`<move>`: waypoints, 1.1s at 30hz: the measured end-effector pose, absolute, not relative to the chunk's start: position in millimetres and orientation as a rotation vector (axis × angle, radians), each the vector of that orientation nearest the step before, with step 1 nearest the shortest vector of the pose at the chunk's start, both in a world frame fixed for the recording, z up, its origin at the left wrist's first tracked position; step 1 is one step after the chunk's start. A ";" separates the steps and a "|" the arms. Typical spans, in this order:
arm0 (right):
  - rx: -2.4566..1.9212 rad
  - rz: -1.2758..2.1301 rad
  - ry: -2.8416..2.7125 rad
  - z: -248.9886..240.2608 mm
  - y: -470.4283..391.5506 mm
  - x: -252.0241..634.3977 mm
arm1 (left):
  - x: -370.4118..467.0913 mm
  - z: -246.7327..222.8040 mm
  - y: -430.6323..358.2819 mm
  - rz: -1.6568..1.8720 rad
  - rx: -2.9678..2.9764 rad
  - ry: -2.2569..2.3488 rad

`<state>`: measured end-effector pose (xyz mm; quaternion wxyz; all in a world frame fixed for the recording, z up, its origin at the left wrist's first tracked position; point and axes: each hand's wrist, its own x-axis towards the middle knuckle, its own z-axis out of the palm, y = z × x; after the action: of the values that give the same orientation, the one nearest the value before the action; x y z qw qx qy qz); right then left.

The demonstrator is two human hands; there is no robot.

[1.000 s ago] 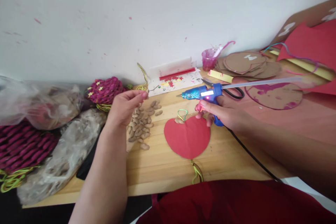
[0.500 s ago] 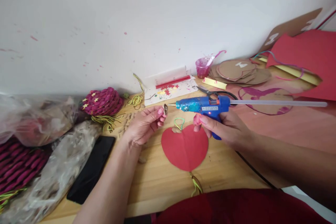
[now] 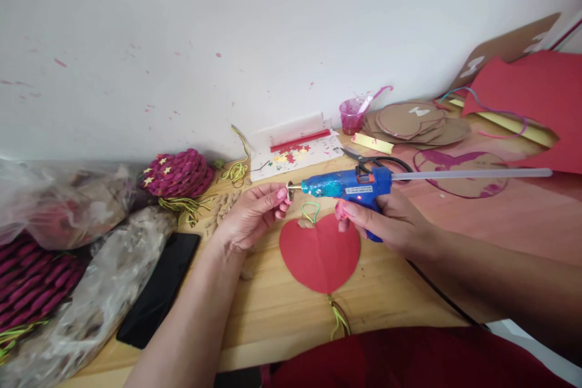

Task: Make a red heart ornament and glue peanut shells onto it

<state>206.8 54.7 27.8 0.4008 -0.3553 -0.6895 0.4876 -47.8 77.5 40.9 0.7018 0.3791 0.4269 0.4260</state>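
My left hand [image 3: 257, 212] pinches a small brown piece [image 3: 290, 191] between thumb and fingertips. My right hand [image 3: 386, 218] is wrapped round the handle of a blue glue gun [image 3: 343, 187], whose metal tip meets the small piece. A long clear glue stick [image 3: 473, 175] sticks out of the gun's back. Below the gun, a red heart-shaped paper [image 3: 321, 254] lies on the wooden table [image 3: 268, 321], with a green loop and a small brown piece at its top and yellow-green strings at its bottom.
Left: a black phone [image 3: 159, 291], plastic bags [image 3: 100, 291] and magenta woven pieces [image 3: 182, 173]. Behind: star confetti on white paper [image 3: 318, 154], black scissors [image 3: 364, 159], a pink cup [image 3: 351, 116] and cardboard discs [image 3: 407, 120]. Red sheets [image 3: 522, 103] lie at the right.
The glue gun in my right hand has moved slightly left, and its tip now reaches the small brown piece. My left hand has barely moved.
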 end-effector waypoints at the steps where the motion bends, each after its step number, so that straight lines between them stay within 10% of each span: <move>1: -0.905 1.231 -1.745 27.2 55.3 206.7 | -47.7 40.8 77.5 0.947 0.844 0.949; 33: -0.904 1.218 -1.745 33.9 55.1 205.9 | -49.1 37.1 77.9 0.938 0.864 0.947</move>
<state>205.9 55.1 33.9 0.4027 -0.3579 -0.6908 0.4822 -49.1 77.9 37.1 0.7009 0.3880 0.4252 0.4211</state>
